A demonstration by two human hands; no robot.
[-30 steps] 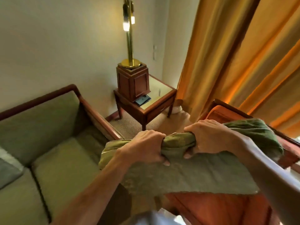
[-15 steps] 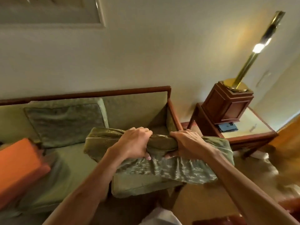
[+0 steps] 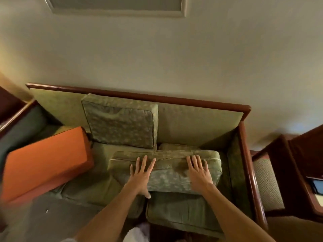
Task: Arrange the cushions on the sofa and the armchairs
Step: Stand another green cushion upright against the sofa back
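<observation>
A green patterned cushion (image 3: 167, 179) lies flat on the right seat of the green sofa (image 3: 195, 123). My left hand (image 3: 140, 173) rests flat on its left part with fingers spread. My right hand (image 3: 198, 172) lies flat on its right part, fingers also apart. A second green patterned cushion (image 3: 120, 121) stands upright against the sofa's backrest, just left of the middle. An orange cushion (image 3: 45, 163) leans tilted over the sofa's left seat.
The sofa has a dark wooden frame (image 3: 248, 165) along the back and right arm. A wooden side table (image 3: 297, 172) stands to its right with a dark flat device (image 3: 318, 186) on it. A framed picture (image 3: 115, 6) hangs on the wall above.
I turned from the armchair to the sofa, carrying the green cushion in both fists. It now lies on the right seat, and both hands have let go and lie flat on it.
</observation>
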